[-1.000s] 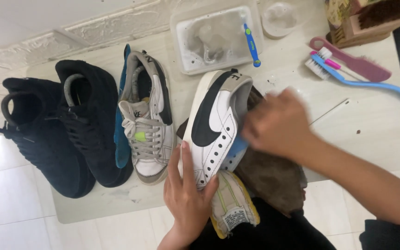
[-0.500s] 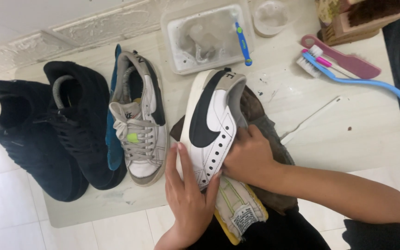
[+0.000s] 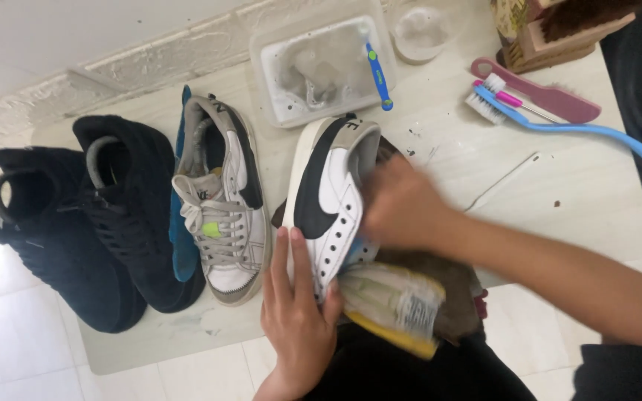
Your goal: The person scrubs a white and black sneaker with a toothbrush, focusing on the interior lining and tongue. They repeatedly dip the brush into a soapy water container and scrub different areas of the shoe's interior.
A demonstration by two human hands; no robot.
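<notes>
Sneaker (image 3: 328, 200), white with a black mark, lies mid-mat (image 3: 150, 341); our left hand (image 3: 299, 312) clasps its toe, our blurred right hand (image 3: 403, 204) presses its side, grip unclear. Tub (image 3: 321, 67) sits at the far edge.

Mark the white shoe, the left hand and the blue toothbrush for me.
white shoe (image 3: 326, 194), head view, on its black side stripe.
left hand (image 3: 296, 321), head view, back of the hand.
blue toothbrush (image 3: 378, 76), head view, mid-handle.

I saw the shoe (image 3: 328, 200) lying on a cloth (image 3: 455, 297), with three more shoes (image 3: 221, 215) in a row to its left and a tub (image 3: 321, 70) behind it.
</notes>
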